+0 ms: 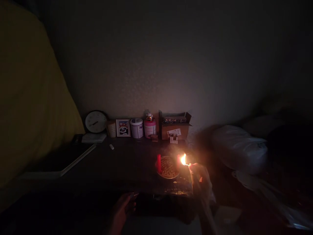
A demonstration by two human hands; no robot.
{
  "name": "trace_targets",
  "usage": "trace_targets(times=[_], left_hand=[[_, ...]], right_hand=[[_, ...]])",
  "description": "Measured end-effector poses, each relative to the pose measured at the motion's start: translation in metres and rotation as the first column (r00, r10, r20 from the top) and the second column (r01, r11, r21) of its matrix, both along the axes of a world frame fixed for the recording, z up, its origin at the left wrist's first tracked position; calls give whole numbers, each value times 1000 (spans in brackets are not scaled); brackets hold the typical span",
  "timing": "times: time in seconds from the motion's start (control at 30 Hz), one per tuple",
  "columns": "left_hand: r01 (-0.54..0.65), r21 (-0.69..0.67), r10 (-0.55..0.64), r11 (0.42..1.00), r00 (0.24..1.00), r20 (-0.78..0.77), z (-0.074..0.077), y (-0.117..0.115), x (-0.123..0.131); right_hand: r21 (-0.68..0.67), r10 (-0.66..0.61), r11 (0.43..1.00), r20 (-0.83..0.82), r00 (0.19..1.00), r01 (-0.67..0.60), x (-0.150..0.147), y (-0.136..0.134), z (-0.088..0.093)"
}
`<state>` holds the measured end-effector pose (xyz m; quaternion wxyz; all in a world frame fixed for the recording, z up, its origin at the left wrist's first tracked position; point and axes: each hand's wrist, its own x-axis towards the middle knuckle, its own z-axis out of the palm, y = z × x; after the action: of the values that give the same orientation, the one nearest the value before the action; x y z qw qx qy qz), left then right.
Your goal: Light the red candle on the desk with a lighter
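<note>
A burning match (187, 164) is pinched between the thumb and fingertips of my right hand (201, 180), its bright flame pointing left. Just left of the flame stands a red candle (178, 160), partly lost in the glare. A second red candle (158, 163) rises upright at the left side of a round bowl (168, 177) filled with small grains. No flame shows on the left candle. Low in front of the table edge, my left hand (124, 204) is closed around a small dark object, too dim to name.
Along the wall stand a round clock (96, 121), a framed panda picture (123, 128), lidded tubs (137, 129) and an open cardboard box (174, 130). A white-edged panel (78, 160) lies left. Plastic bags (241, 147) are heaped at right. The room is dark.
</note>
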<state>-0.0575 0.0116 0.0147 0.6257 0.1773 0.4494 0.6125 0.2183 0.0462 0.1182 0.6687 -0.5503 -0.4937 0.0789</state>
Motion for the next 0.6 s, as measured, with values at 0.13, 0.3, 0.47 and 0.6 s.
trace_targets(times=[0.13, 0.3, 0.47, 0.6], left_hand=[[21, 62, -20, 998, 999, -25, -4, -3, -3], [10, 38, -11, 999, 999, 30, -34, 2, -13], [4, 18, -5, 1000, 998, 56, -51, 3, -18], [-9, -10, 9, 1000, 1000, 25, -47, 0, -17]], right_hand=[[3, -7, 1000, 1, 1000, 7, 1, 4, 6], [34, 46, 998, 22, 999, -46, 3, 7, 10], [4, 67, 998, 5, 998, -67, 6, 12, 10], [28, 86, 996, 12, 996, -86, 7, 19, 9]])
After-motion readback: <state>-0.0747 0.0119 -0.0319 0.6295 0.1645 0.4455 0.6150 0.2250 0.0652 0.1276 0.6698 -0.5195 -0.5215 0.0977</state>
